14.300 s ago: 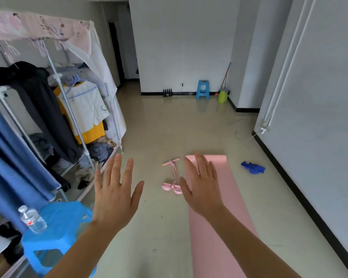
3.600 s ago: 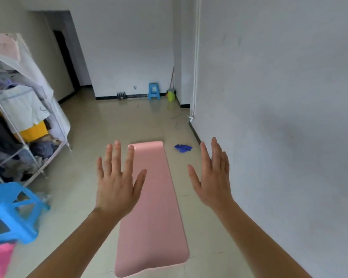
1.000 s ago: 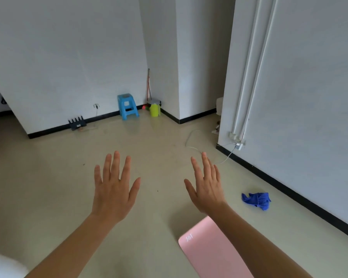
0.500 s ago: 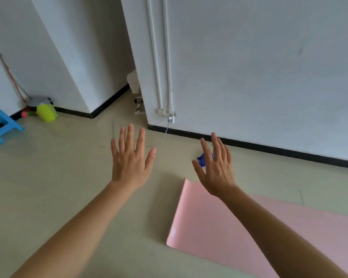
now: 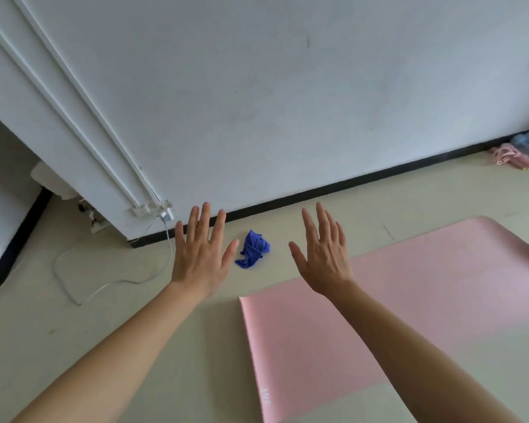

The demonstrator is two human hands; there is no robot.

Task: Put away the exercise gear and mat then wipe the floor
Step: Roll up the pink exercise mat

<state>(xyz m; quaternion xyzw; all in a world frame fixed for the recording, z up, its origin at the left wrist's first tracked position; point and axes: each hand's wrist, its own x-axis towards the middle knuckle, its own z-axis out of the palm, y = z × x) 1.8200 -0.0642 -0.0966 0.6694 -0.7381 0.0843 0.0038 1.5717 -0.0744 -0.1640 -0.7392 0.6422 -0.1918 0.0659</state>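
A: Pink mat [image 5: 440, 270] flat on the floor [image 5: 104, 346], near short end just below the right hand [image 5: 322, 261]. Both hands spread wide, gripping nothing, left hand [image 5: 200, 257] over bare floor. Roll from this end?

B: Yep, probably. Crouch, pinch both near corners, roll tight and square, no coning. Blue cloth [image 5: 252, 249] on the floor between the hands, saved for wiping. White cable [image 5: 167, 245] left of the left hand, baseboard [image 5: 348, 184] ahead of the fingertips [image 5: 206, 206]. Open floor rightward along the mat, so roll that way.
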